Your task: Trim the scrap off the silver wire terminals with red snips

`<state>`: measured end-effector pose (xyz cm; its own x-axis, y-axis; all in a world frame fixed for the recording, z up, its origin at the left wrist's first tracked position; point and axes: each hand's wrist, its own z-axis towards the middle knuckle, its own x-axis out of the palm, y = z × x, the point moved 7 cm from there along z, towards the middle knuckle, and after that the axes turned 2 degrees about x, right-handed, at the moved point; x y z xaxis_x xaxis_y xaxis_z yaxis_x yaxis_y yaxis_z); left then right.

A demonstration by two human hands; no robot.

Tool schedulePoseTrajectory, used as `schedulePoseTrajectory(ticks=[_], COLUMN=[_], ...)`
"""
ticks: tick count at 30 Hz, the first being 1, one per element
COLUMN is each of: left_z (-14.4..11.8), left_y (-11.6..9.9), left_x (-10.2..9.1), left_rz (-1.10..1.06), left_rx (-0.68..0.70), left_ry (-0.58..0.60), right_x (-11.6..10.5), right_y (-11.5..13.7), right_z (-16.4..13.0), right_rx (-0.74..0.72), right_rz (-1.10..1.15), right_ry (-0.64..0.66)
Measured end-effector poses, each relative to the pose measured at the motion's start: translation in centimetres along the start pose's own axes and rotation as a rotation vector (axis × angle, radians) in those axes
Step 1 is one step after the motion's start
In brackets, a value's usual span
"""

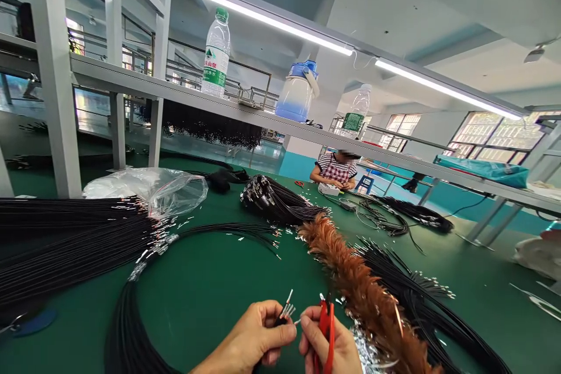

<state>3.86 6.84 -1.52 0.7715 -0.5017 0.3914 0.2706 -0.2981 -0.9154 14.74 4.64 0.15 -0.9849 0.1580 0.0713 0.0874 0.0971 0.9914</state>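
The cutters point(324, 321) have smooth red plastic grips; the held wires point(287, 311) look smooth and plastic-coated. Black cables point(65, 245) wear mostly matt sheaths. The feathers point(363, 280) are rough and fluffy, the foil-like scraps point(366, 347) glossy and crinkled. The bag point(182, 190) is clear, shiny plastic, the table point(223, 286) smooth with a faint sheen, the frame point(50, 70) smooth painted metal, the apron point(339, 169) checked cloth.

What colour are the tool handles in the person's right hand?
The tool handles in the right hand are red, showing best in the head view.
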Motion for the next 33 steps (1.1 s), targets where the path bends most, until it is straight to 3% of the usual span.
schedulePoseTrajectory(ticks=[5, 9, 13, 19, 33], left_z=[-0.9, -1.1, -1.2, -1.6, -1.5], left_y=[-1.1, -1.0, -0.9, -1.4, -1.0], left_x=[0.7, 1.2, 1.4, 1.2, 1.2], left_rz=[-0.053, -0.090, -0.116, -0.040, -0.049], left_rx=[-0.031, -0.080, -0.111, -0.102, -0.114], left_ry=[0.005, 0.116, 0.160, 0.074, 0.113], right_x=[0.0, 0.1, 0.4, 0.5, 0.8], right_y=[-0.2, -0.1, -0.3, -0.4, 0.0], right_z=[-0.6, -0.9, -0.9, -1.1, -1.2], right_rx=[-0.040, -0.075, -0.080, -0.064, -0.108], right_rz=[0.000, -0.015, 0.023, 0.030, 0.020], right_ry=[-0.061, -0.125, -0.090, -0.093, -0.083])
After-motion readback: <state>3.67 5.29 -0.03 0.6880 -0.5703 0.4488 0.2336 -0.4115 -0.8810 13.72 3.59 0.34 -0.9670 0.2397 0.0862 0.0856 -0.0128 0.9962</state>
